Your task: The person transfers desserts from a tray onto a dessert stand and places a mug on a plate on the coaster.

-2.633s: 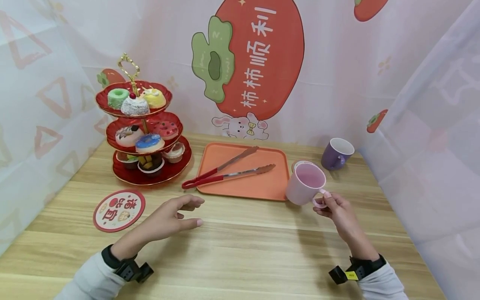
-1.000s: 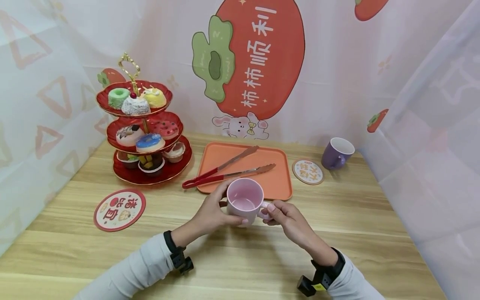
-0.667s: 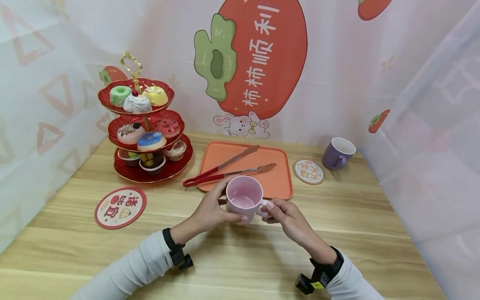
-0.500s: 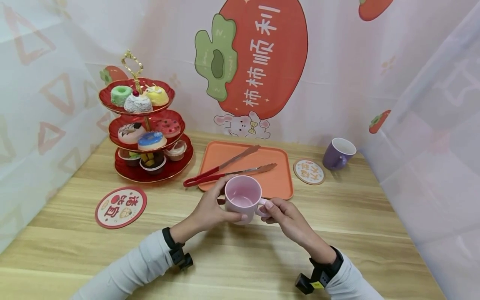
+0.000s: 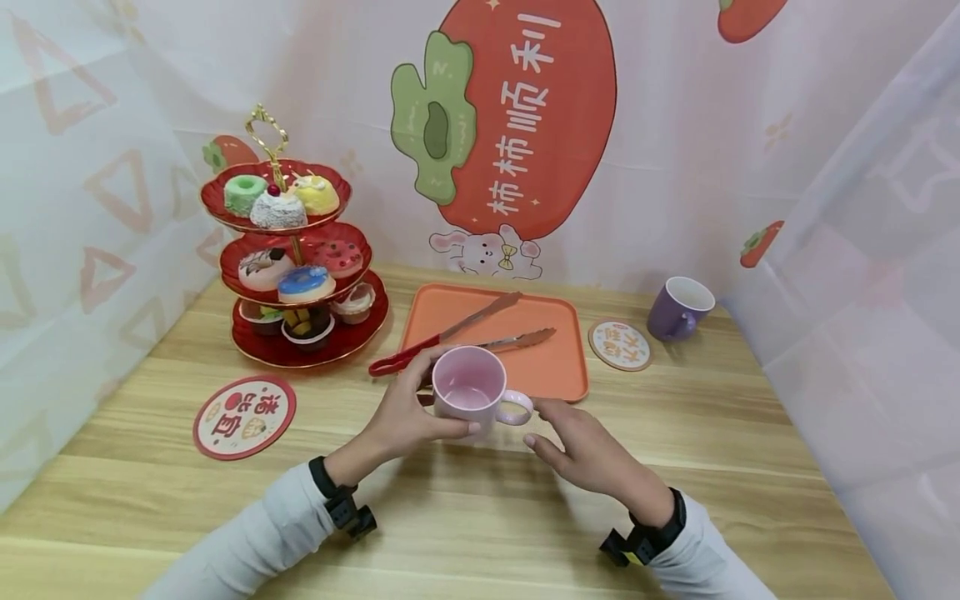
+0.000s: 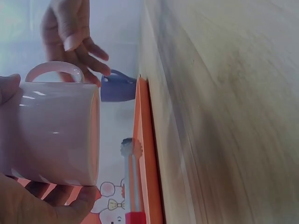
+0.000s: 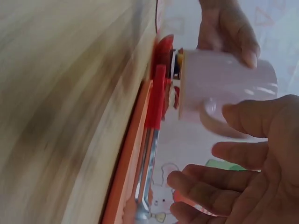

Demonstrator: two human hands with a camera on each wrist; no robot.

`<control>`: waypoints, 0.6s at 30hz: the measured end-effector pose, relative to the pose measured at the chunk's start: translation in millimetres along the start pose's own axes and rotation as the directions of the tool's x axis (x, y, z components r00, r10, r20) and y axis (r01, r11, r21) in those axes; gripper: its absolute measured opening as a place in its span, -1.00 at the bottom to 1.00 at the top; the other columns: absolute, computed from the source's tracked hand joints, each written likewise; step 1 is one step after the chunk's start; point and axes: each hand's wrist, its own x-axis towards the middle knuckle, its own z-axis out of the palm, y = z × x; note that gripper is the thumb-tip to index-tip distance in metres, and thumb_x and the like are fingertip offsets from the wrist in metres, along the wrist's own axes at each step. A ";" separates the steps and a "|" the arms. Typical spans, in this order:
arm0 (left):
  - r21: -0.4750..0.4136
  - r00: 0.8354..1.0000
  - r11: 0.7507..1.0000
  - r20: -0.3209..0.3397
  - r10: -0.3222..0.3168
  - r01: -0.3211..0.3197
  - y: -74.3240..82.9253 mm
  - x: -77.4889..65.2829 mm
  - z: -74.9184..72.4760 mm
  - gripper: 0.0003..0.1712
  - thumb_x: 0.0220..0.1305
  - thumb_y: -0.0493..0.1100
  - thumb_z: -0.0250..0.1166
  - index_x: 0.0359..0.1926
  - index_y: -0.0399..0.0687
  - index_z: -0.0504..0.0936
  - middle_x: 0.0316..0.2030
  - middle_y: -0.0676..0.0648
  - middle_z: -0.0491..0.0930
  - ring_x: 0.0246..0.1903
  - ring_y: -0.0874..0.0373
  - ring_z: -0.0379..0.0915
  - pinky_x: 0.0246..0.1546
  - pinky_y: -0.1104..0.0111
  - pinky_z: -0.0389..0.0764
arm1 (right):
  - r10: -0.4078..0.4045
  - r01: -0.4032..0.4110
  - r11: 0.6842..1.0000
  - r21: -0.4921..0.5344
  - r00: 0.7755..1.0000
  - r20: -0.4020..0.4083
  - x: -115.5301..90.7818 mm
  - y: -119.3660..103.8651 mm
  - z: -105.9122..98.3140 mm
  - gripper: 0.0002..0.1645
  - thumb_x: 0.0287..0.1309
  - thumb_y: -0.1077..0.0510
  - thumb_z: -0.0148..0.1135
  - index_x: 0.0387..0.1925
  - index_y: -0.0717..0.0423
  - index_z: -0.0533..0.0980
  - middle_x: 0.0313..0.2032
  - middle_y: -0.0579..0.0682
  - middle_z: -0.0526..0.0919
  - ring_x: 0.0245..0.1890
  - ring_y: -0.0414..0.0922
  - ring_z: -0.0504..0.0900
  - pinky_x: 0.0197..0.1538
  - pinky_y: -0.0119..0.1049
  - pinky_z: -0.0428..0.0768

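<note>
In the head view my left hand [image 5: 408, 412] grips a pink mug [image 5: 471, 387] round its body, thumb on the near side. The mug is held above the table, its handle pointing right. Both wrist views show the mug [image 6: 51, 133] apart from the wood, its base facing the table. My right hand [image 5: 588, 446] is just right of the handle, fingers spread and holding nothing. In the right wrist view the right hand [image 7: 247, 172] has its thumb close to the handle; whether they touch I cannot tell.
Behind the mug lies an orange tray [image 5: 551, 367] with red-handled tongs [image 5: 480, 317]. A purple mug [image 5: 677, 312] and a round coaster [image 5: 620, 345] are at the back right. At left stand a three-tier red stand [image 5: 300, 354] of pastries and a red-rimmed coaster [image 5: 243, 417].
The pink mug was carried from beside the tray's right edge to the middle, where my left hand took its body. My right hand has since let go of the handle; the mug moved slightly left.
</note>
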 end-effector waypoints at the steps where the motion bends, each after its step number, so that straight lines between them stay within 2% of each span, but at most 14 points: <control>1: 0.001 1.000 1.000 -0.007 -0.006 0.006 -0.1 -0.4 -1.4 0.02 -0.36 -0.13 0.63 0.22 0.11 0.32 -0.01 0.01 0.47 -0.13 0.01 0.45 -0.26 0.15 0.51 | -0.001 0.002 0.999 -0.048 1.000 0.014 -1.5 1.5 -1.6 -0.47 0.13 0.19 0.27 0.13 0.23 0.37 0.01 0.07 0.52 0.00 -0.03 0.51 -0.03 -0.10 0.48; 4: 0.010 1.000 1.000 -0.022 -0.018 0.019 -0.7 -1.3 -7.3 0.01 -0.35 -0.15 0.63 0.22 0.08 0.32 -0.01 -0.01 0.46 -0.13 0.00 0.44 -0.26 0.13 0.50 | 0.007 0.000 0.987 -0.162 0.999 0.048 -6.2 6.1 -5.0 -0.44 0.11 0.14 0.29 0.12 0.26 0.40 0.05 0.16 0.48 0.03 0.06 0.48 -0.02 -0.02 0.45; 9: -0.006 0.999 1.000 -0.044 -0.025 0.024 -2.6 -3.0 -19.9 0.00 -0.32 -0.23 0.61 0.23 -0.01 0.31 0.01 -0.08 0.45 -0.11 -0.04 0.44 -0.25 0.09 0.50 | 0.055 -0.032 0.959 -0.282 0.996 0.075 -13.7 13.5 -7.2 -0.42 0.07 0.09 0.33 0.09 0.27 0.43 0.06 0.33 0.43 0.02 0.20 0.46 -0.09 0.13 0.44; 13: -0.006 0.997 1.000 -0.068 -0.022 0.021 -5.3 -5.9 -31.3 0.00 -0.32 -0.26 0.61 0.23 -0.05 0.31 0.03 -0.12 0.44 -0.08 -0.05 0.43 -0.23 0.07 0.51 | 0.076 -0.052 0.941 -0.333 0.995 0.061 -18.1 20.5 -6.6 -0.44 0.02 0.11 0.38 0.04 0.27 0.47 0.04 0.37 0.44 0.01 0.24 0.46 -0.13 0.17 0.44; 18: 0.044 0.994 0.998 -0.108 -0.035 0.039 -9.8 -11.4 -48.6 0.00 -0.32 -0.27 0.60 0.22 -0.06 0.30 0.04 -0.10 0.41 -0.06 -0.03 0.41 -0.22 0.08 0.51 | 0.078 -0.064 0.935 -0.348 0.997 0.026 -21.4 29.2 -6.9 -0.50 -0.03 0.17 0.40 -0.03 0.30 0.51 0.00 0.39 0.46 -0.01 0.27 0.47 -0.17 0.19 0.45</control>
